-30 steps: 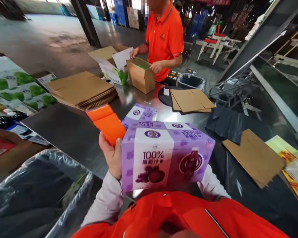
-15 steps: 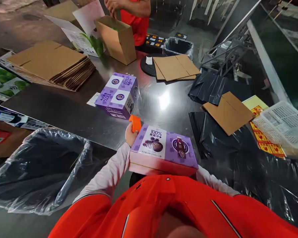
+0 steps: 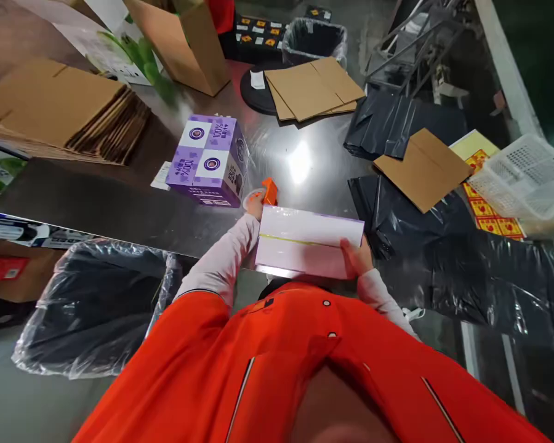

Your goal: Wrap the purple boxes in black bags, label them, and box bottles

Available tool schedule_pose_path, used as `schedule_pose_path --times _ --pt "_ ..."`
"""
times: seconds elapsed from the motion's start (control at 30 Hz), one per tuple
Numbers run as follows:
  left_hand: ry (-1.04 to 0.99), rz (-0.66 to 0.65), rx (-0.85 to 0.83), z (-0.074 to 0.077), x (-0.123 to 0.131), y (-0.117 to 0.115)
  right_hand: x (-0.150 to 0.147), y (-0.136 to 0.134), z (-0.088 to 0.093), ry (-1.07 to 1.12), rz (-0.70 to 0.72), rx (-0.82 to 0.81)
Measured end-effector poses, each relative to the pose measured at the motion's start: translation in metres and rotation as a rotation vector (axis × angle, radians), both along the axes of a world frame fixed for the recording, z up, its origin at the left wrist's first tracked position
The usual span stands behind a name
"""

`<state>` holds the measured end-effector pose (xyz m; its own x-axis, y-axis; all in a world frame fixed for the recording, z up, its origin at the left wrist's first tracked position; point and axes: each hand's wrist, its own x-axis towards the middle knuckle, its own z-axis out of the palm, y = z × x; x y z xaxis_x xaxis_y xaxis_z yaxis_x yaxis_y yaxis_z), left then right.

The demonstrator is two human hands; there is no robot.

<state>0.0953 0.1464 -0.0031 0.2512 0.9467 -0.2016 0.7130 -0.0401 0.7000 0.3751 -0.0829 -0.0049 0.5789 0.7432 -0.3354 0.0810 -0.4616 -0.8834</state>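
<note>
Along the near edge of the metal surface, a box is showing a smooth, pale side with a yellow line running along it. The right grip is holding the box's right end, its thumb pressing on the pale side. The left grip is holding an orange tool at the box's far left corner; I cannot tell if it is touching the box too. The box is looking stiff and shiny, so it may be a bit slippery. If full, it is probably heavy, and hard squeezing may dent it. The two short ends are seeming best for holding. Farther left, a purple box is sitting on the surface. To the right, black plastic is lying near a white basket.
</note>
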Motion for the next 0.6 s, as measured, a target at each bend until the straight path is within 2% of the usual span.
schedule_pose_path --times 0.07,0.17,0.23,0.3,0.37,0.53,0.6 --pt "0.071 -0.066 0.021 0.018 -0.002 0.008 0.008 0.016 -0.006 -0.083 -0.008 -0.021" --pt "0.167 -0.115 0.101 0.062 -0.015 0.018 0.018 0.034 -0.011 -0.210 0.006 -0.039" --pt "0.271 -0.144 0.228 0.092 -0.023 0.023 0.021 0.038 -0.012 -0.234 0.005 -0.037" --pt "0.397 -0.159 0.405 0.111 -0.027 0.024 0.021 0.038 -0.012 -0.231 -0.006 -0.027" --pt "0.501 -0.212 0.493 0.115 -0.022 0.021 0.018 0.037 -0.011 -0.215 -0.023 -0.017" --pt "0.612 -0.592 0.320 0.099 -0.006 0.012 0.015 0.040 -0.009 -0.132 -0.076 0.041" --pt "0.620 -0.567 0.363 0.104 -0.016 0.004 0.015 0.041 -0.010 -0.061 -0.103 0.066"
